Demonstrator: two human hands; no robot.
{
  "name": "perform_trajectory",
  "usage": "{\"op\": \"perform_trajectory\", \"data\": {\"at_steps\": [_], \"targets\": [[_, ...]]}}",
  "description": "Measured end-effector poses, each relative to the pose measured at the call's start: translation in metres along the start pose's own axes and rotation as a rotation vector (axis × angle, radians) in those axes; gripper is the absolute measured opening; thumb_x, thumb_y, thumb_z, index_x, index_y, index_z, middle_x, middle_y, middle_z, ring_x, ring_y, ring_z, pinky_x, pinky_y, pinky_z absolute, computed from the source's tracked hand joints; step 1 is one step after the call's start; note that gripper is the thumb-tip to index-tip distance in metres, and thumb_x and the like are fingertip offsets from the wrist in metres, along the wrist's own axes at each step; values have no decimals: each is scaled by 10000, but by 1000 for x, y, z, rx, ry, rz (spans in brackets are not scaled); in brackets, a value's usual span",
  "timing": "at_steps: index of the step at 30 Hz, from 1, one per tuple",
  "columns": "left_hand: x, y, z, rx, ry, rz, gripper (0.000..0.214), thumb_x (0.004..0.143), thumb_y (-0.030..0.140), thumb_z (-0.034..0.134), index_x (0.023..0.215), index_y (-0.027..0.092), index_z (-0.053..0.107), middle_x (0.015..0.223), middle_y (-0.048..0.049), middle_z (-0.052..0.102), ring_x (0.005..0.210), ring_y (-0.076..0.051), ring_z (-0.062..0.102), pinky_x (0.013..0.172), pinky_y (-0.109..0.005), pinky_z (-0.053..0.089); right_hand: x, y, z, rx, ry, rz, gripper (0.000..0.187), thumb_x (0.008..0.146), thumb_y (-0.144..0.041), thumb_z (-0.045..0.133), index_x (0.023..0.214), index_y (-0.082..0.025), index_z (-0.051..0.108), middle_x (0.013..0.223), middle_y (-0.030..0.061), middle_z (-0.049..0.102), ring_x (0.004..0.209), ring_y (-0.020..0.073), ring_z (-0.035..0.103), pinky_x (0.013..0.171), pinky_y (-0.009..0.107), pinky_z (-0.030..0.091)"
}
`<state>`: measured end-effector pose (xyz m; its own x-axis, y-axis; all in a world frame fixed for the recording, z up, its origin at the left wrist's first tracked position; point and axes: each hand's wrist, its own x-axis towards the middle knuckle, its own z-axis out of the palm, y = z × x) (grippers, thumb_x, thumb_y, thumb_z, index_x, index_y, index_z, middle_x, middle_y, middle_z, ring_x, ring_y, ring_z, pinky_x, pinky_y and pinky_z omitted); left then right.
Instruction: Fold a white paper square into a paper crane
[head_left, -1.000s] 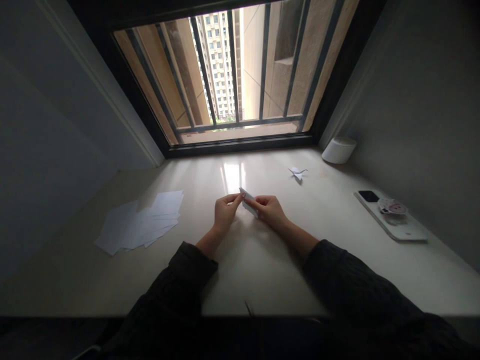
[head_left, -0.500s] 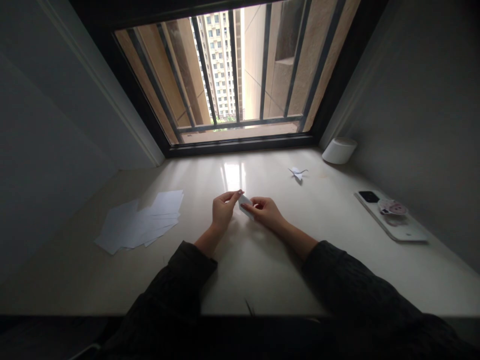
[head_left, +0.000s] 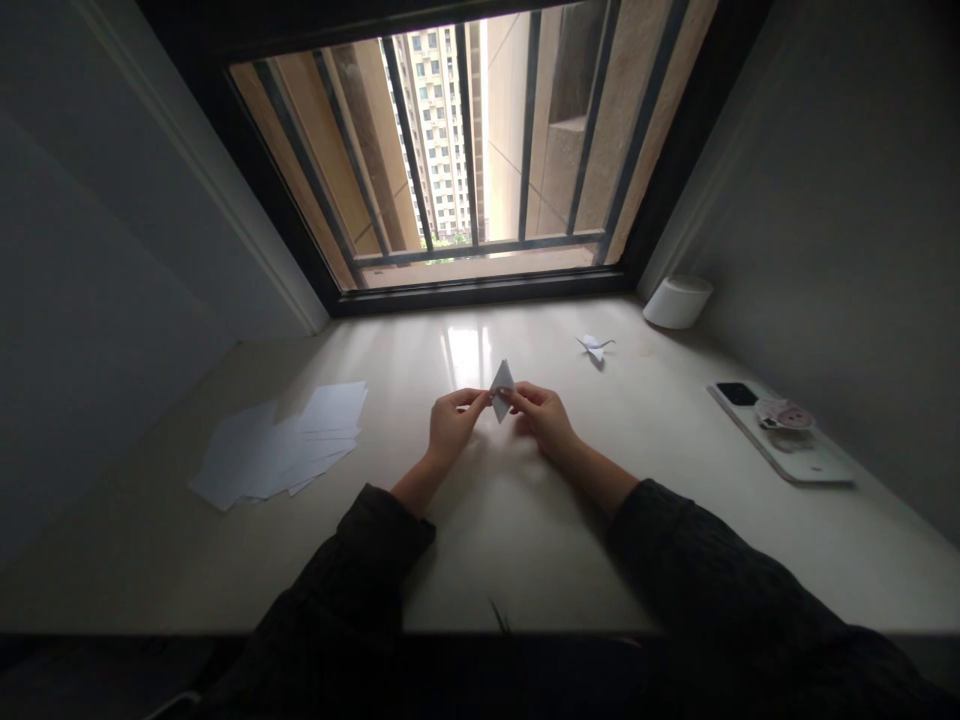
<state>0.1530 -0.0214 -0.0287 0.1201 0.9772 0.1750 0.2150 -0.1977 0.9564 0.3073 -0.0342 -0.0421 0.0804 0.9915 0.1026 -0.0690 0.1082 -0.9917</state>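
A small folded piece of white paper (head_left: 503,380), diamond-shaped with a point up and a point down, is held upright between my hands over the middle of the sill. My left hand (head_left: 453,424) pinches its left corner with thumb and fingers. On the opposite corner, my right hand (head_left: 546,416) has a similar pinch, thumb towards me. The fingertips behind the paper are partly hidden. Farther back on the right lies a folded paper crane (head_left: 595,347), apart from both hands.
Several loose white sheets (head_left: 277,445) lie overlapping on the left of the pale sill (head_left: 465,540). On the right are a white phone (head_left: 806,455) with a round grip on its back and a white cylinder (head_left: 678,302) by the wall. A barred window (head_left: 480,290) stands behind.
The folded paper has been turned from a slant to an upright diamond and moved slightly right and up. My left hand has shifted from its top end to its left corner.
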Motion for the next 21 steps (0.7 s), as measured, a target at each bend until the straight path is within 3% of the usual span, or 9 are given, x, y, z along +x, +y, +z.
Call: {"op": "perform_trajectory", "data": {"at_steps": [13, 21], "targets": [[0, 1, -3, -16, 63, 24, 304, 726, 459, 665, 832, 187, 749, 855, -74, 729, 820, -217, 652, 696, -296, 477, 1, 4, -4, -119, 0, 10, 408, 696, -573, 650, 735, -175, 732, 721, 54, 696, 666, 178, 597, 601, 283, 464], [2, 2, -2, -78, 2, 8, 287, 747, 444, 638, 763, 164, 694, 779, -51, 685, 774, -185, 618, 679, -282, 466, -1, 1, -3, -149, -49, -4, 414, 694, -578, 650, 688, -169, 713, 682, 56, 688, 586, 164, 574, 490, 259, 405]]}}
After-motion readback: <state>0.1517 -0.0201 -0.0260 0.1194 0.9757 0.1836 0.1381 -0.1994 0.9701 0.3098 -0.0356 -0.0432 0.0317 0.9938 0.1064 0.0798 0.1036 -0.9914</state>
